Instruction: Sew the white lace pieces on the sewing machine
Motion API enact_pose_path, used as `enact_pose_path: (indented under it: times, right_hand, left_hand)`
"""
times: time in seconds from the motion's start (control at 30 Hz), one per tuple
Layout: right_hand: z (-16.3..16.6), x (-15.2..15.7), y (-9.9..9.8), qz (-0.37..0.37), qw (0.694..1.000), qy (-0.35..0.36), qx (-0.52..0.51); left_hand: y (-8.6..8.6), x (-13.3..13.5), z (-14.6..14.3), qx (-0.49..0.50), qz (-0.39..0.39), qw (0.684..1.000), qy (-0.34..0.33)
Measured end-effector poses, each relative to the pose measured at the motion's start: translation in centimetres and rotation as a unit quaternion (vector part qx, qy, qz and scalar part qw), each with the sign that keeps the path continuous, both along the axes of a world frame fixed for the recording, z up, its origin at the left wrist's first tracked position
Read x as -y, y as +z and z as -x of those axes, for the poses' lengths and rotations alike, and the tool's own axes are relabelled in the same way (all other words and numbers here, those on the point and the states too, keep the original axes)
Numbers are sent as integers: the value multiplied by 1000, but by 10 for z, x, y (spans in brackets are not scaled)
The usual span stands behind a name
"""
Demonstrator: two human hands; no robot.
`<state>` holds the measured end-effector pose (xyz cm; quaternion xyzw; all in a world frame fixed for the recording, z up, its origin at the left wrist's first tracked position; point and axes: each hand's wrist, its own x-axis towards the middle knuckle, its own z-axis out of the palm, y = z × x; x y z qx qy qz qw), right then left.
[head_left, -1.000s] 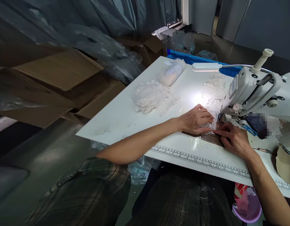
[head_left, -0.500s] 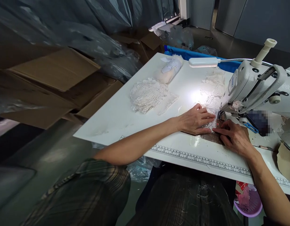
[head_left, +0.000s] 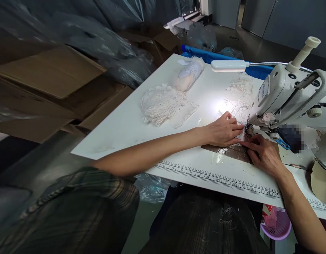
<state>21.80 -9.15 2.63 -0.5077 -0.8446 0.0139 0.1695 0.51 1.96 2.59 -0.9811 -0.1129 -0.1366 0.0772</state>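
Note:
White lace (head_left: 239, 111) runs toward me over the table and under the needle area of a white sewing machine (head_left: 281, 90). My left hand (head_left: 223, 130) lies flat on the lace just left of the presser foot (head_left: 247, 127), its fingers stretched toward the foot and covering part of the lace. In front of the foot, my right hand (head_left: 262, 151) rests with its index finger reaching out to the left fingertips, at the lace edge. Its thumb is apart and the other fingers are bent. Beneath the hands is a shiny brown sheet (head_left: 231, 152).
A heap of lace pieces (head_left: 161, 104) and a wrapped bundle (head_left: 189, 74) lie on the white table (head_left: 112, 141). A lamp (head_left: 229, 66) lights the sewing area. Cardboard boxes (head_left: 49, 70) stand left; a purple basket (head_left: 281, 231) sits below the table.
The view has shifted slightly, so the table edge sits further left. My left hand has moved slightly closer to the presser foot; less lace shows between my hands. My right hand has barely moved.

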Motion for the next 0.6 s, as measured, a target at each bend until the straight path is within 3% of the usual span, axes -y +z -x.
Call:
enact_pose_path:
  times: [0.6]
  right_hand:
    - [0, 0, -6, 22, 999, -17, -36]
  left_hand:
    - [-10, -4, 3, 45, 47, 998, -11]
